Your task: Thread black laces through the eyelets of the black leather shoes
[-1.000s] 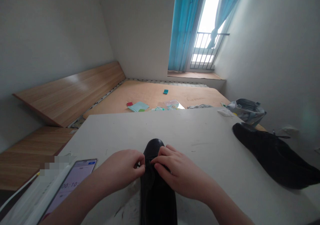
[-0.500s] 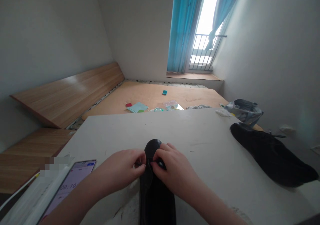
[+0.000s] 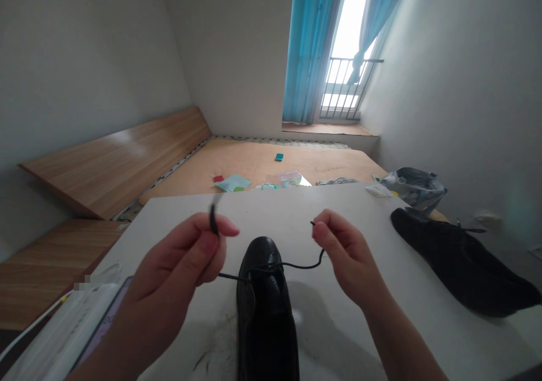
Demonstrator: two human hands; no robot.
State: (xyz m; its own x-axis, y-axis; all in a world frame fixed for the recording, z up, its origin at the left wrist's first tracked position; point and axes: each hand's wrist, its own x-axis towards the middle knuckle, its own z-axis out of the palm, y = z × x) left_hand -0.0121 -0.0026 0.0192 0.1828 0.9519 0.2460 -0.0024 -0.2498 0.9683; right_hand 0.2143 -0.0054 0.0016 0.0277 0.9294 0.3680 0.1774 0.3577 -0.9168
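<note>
A black leather shoe (image 3: 265, 299) lies on the white table with its toe pointing away from me. A thin black shoelace (image 3: 301, 266) crosses its front and runs out to both sides. To the left of the shoe, my left hand (image 3: 186, 262) is closed on one part of the lace, whose blurred end sticks up above the fingers. On the right, my right hand (image 3: 342, 251) pinches the other end between thumb and fingers, and the lace sags between that hand and the shoe. Both hands are raised above the tabletop.
Another black shoe (image 3: 461, 262) with a lace lies at the table's right edge. A phone (image 3: 101, 324) and a white plastic object with a cable are at the left, partly behind my forearm. Beyond the white table (image 3: 186, 209) are a grey bag (image 3: 412, 186) and small coloured items.
Both hands have moved up and apart from the shoe's lacing, left to the left and right to the right. The lace is now drawn out to both sides.
</note>
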